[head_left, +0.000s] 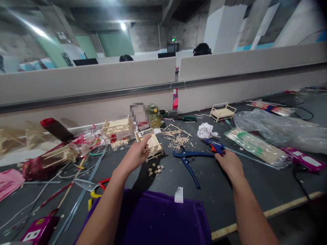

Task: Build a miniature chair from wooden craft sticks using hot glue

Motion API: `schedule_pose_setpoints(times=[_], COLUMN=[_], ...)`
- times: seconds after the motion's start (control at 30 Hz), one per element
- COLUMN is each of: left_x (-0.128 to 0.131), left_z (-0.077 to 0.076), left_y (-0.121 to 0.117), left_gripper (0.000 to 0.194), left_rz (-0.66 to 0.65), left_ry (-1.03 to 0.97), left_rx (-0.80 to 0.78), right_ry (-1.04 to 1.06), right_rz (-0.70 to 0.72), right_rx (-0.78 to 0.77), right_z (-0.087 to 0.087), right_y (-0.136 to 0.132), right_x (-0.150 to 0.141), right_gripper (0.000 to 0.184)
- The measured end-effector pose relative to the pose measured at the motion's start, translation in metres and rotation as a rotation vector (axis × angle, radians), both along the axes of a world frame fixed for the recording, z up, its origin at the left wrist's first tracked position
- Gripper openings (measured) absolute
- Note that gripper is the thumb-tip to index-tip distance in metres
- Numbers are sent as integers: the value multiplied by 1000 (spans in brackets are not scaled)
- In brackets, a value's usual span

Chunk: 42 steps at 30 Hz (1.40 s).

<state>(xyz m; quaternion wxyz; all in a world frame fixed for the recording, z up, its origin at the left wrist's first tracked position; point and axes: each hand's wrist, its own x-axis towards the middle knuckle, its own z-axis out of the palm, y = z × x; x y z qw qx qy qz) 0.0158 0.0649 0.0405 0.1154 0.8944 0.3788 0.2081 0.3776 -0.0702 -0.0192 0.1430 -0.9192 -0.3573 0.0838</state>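
Observation:
My left hand [136, 154] is closed on the near left side of a miniature chair [155, 147] made of pale wooden sticks, its fingertips partly hidden behind the chair. My right hand [231, 165] has its fingers around a blue glue gun [216, 145] with a red trigger, whose nozzle points left. Just left of that hand lies a blue-handled cutter [187, 160] with its handles spread. Small wooden pieces [155, 169] are scattered in front of the chair. Behind the cutter is a pile of short cut sticks [180, 137].
A second stick-built chair [222, 111] stands at the back right, near crumpled tissue [205, 130]. Bagged sticks [258, 146] lie right. A larger stick model [117, 127], scissors [89, 185] and cables occupy the left. Purple cloth [163, 217] covers the front edge; a partition [102, 81] rises behind.

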Motion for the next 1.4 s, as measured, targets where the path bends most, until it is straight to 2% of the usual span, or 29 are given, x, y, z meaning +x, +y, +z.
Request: schedule_pose_setpoints(times=[0.13,0.2,0.27,0.4,0.53,0.7,0.83,0.97,1.03,1.1,1.17,1.3,1.4], left_x=[-2,-2,-1,0,2,4,4,3,3,3,3,3,2], left_z=[1,2,2,0,-1,2,2,1,1,2,3,4,4], left_y=[-4,-6,-6,-6,-7,-7,-5,-4,-4,-4,-4,-3,-2], left_gripper=[60,60,59,58,59,59,60,60,60,60,60,60,62], left_rz=[11,11,10,10,28,16,-8,-4,-8,-16,-16,-1,-3], left_ry=[-26,-41,-42,-11,20,31,29,4,2,7,14,33,50], left_rx=[-7,-14,-13,26,60,56,39,11,5,3,4,3,0], right_ry=[95,65,-17,-107,-76,-15,68,466,674,802,869,972,1042], right_rz=[-79,-74,-31,34,-8,-115,-101,-142,-172,-189,-192,-180,-113], right_rx=[158,197,155,-28,-12,164,342,677,856,965,1031,1057,1126], right_z=[-5,-8,-11,-10,-1,10,8,2,4,8,16,34,49], right_y=[-1,-1,0,5,3,-12,-21,-23,-22,-21,-22,-25,-28], right_x=[8,10,11,6,2,7,13,10,5,1,-3,-13,-29], right_gripper=[39,39,41,40,34,38,30,31,35,37,37,33,32])
